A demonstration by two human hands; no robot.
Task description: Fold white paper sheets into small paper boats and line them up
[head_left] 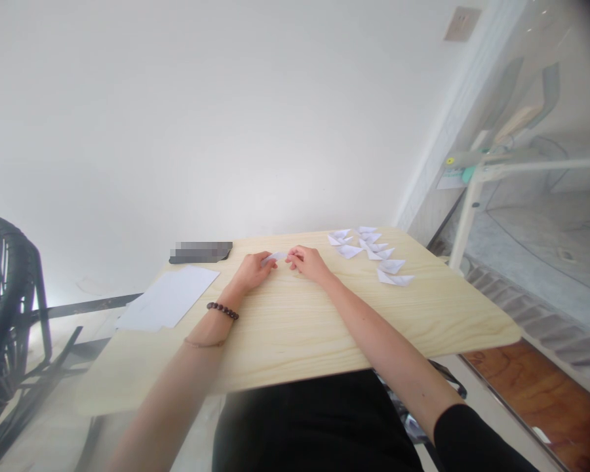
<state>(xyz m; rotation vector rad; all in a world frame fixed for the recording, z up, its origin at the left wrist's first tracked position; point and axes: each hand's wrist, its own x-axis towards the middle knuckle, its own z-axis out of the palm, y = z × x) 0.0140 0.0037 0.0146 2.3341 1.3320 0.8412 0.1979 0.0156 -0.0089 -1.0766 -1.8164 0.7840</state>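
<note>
A small folded white paper (276,256) is held between my two hands, a little above the wooden table (295,328). My left hand (254,270) is closed on its left end, thumb and fingers partly covering it. At the other end, my right hand (307,262) pinches the paper's right tip with curled fingers. To the right of my hands lie several folded white paper boats (348,251) in a loose group. A stack of flat white paper sheets (170,298) lies left of my left hand.
A dark flat object (201,252), partly blurred out, lies at the table's back left against the white wall (275,118). A dark woven chair (10,295) stands at far left. On the right is a white metal frame (467,216) near a glass panel.
</note>
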